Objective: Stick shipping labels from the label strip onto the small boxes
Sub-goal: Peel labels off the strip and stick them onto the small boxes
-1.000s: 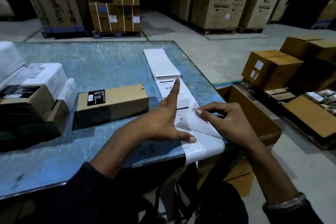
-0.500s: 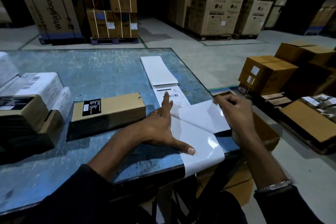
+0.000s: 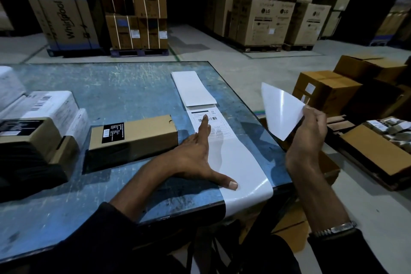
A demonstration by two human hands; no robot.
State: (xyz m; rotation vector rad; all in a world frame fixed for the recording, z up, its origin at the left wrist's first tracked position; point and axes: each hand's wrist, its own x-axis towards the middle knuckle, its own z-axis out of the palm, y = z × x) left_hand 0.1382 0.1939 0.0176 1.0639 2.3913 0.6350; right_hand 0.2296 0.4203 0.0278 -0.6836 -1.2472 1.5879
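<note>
1. Left hand point(image 3: 198, 158) flat, fingers spread, pressing the label strip point(image 3: 240, 162) onto the table point(image 3: 111, 87) at its near right edge.
2. Right hand point(image 3: 311, 138) off the table's right side, pinching a peeled label point(image 3: 281, 111) by one edge, glossy face toward the camera.
3. Nearest small box point(image 3: 133, 138) just left of the strip, unlabelled on its brown top.
4. Likely trouble: label curling onto itself or the fingers, landing crooked or creased; strip sliding off the edge once released.
</note>
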